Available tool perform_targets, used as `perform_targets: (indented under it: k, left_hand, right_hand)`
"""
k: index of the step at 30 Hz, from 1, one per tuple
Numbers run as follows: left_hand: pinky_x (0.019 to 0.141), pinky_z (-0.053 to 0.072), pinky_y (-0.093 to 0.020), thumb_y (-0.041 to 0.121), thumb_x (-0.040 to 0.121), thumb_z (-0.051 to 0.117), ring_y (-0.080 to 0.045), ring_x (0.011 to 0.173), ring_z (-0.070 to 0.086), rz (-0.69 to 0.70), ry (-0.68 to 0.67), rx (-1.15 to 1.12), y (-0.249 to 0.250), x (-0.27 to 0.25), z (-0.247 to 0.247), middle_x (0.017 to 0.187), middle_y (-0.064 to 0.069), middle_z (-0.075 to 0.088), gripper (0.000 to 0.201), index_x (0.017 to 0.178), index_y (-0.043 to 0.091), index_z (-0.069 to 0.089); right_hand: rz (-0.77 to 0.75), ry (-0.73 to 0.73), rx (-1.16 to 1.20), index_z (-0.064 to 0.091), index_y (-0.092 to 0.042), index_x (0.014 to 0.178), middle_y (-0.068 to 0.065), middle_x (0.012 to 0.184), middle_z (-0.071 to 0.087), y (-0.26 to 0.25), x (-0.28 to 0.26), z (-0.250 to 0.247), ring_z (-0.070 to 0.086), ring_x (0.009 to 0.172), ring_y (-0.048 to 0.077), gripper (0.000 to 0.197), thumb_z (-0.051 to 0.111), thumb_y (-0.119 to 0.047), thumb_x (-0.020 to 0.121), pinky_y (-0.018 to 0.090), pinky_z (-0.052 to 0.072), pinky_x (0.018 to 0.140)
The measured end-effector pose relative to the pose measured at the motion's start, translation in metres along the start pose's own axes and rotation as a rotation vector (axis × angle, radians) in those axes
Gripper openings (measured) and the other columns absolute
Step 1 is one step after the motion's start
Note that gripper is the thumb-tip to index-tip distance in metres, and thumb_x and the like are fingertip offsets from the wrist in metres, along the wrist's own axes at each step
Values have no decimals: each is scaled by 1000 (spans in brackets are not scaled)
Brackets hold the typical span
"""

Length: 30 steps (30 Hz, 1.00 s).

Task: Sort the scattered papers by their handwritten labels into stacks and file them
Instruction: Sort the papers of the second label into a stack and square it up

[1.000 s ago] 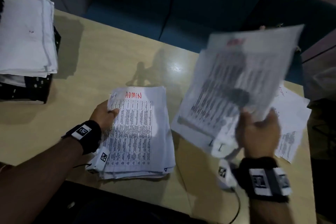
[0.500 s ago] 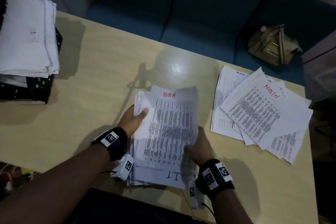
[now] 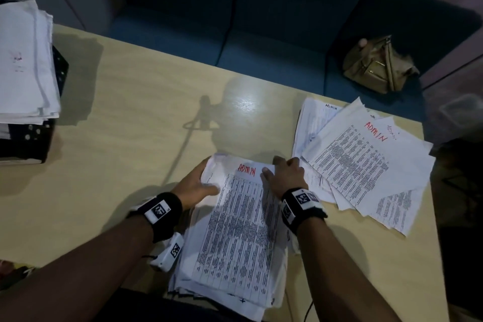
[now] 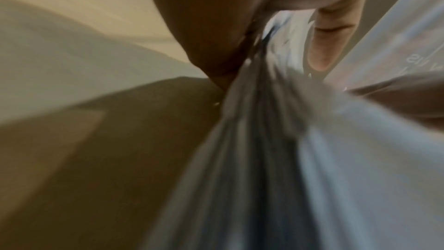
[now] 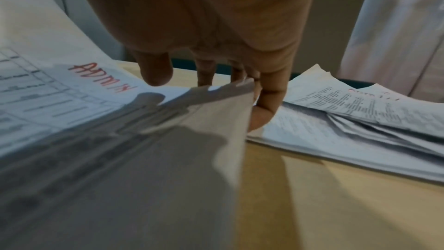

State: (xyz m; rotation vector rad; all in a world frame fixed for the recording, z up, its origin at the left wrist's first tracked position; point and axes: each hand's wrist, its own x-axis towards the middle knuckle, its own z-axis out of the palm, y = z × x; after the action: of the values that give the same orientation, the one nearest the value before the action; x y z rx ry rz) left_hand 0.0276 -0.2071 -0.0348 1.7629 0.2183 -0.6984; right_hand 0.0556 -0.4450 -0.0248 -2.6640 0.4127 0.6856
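A thick stack of printed sheets [image 3: 235,230] with "ADMIN" in red on its top page lies at the table's near edge. My left hand [image 3: 198,185] grips its upper left edge, thumb on the top page. My right hand [image 3: 285,178] holds the upper right corner; the right wrist view shows its fingers [image 5: 266,102] curled behind the sheets' edge [image 5: 240,121]. In the blurred left wrist view, paper edges [image 4: 276,159] run between the thumb and palm. A loose fan of ADMIN-labelled sheets [image 3: 366,165] lies to the right, just beyond my right hand.
The light wooden table [image 3: 130,138] carries a tall pile of white papers [image 3: 23,60] on a black tray [image 3: 28,138] at the far left. Behind the table is a blue sofa [image 3: 261,34] with a tan bag [image 3: 376,65] on it.
A second ago my right hand held sheets in the air on the right; an ADMIN sheet now tops the fan there. That hand came back and slid up to the stack's top right corner.
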Motion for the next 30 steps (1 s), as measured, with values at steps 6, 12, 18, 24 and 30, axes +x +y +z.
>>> perform_targets:
  k: [6, 12, 18, 24, 30]
  left_hand:
    - [100, 40, -30, 26, 79, 75, -12, 125, 50, 18, 65, 88, 1, 20, 12, 133, 12, 55, 61, 133, 37, 48]
    - [88, 50, -32, 20, 81, 75, -19, 104, 63, -59, 3, 170, -16, 11, 19, 115, 2, 66, 51, 127, 21, 54]
    - [97, 47, -40, 10, 83, 73, -22, 106, 63, -17, 112, 94, -5, 19, 14, 108, 5, 69, 37, 113, 28, 61]
    - [73, 47, -26, 17, 88, 66, -22, 92, 61, -69, 237, 274, 24, 33, -1, 105, 1, 64, 35, 123, 18, 61]
    - [84, 40, -30, 13, 92, 60, -19, 97, 55, -72, 215, 309, 29, 28, -2, 127, -9, 62, 39, 131, 16, 55]
  right_hand:
    - [-205, -17, -132, 50, -20, 130, 10, 133, 44, -5, -11, 9, 41, 122, 34, 53, 43, -55, 91, 45, 42, 97]
    - [120, 415, 121, 55, -26, 132, 10, 146, 42, 105, 31, -58, 40, 132, 30, 46, 51, -47, 92, 49, 36, 106]
    - [247, 80, 14, 19, -48, 147, -3, 162, -4, 175, 8, -33, -2, 148, 32, 65, 36, -70, 88, 71, 12, 108]
    - [94, 271, 101, 71, -23, 112, 3, 146, 45, 153, -33, -7, 43, 131, 26, 43, 51, -55, 91, 41, 38, 106]
    - [471, 396, 387, 41, -9, 134, 19, 138, 38, 151, -21, -27, 40, 126, 38, 77, 80, -37, 73, 49, 40, 104]
